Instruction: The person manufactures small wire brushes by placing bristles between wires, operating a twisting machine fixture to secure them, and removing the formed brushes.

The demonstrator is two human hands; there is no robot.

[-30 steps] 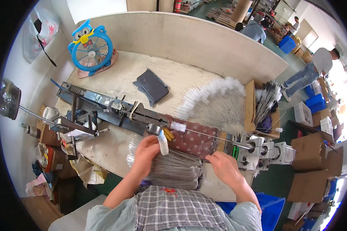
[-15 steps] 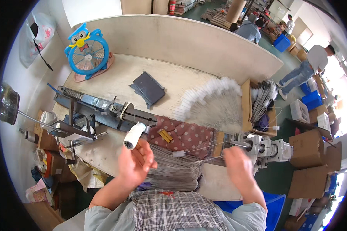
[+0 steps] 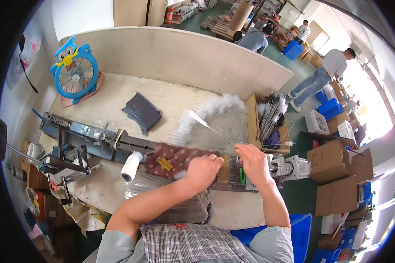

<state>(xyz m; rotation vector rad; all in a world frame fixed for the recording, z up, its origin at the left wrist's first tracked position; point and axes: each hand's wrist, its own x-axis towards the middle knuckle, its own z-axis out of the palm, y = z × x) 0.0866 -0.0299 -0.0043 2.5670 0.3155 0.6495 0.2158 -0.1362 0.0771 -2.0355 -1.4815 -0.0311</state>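
Note:
My left hand is closed at the front of the bench. From its left side a blurred white tuft sticks out, apparently the tip of a thin wire brush in its fingers. My right hand is raised in front of the small silver machine, its fingers stretched toward the far left and seemingly apart from the thumb. Beyond it, a smeared white brush lies over the fanned pile of white-tipped wire brushes. Whether its wire touches my right fingers is too blurred to see.
A dotted red cloth carries yellow pieces. Bundled wires lie nearest me. Left stand a long metal fixture, a white roll and a blue fan. A carton of brushes is at right; people are beyond the partition.
My left hand has moved right from beside the white roll and closed. My right hand has come up from the machine, its fingers stretched out. The view has shifted right.

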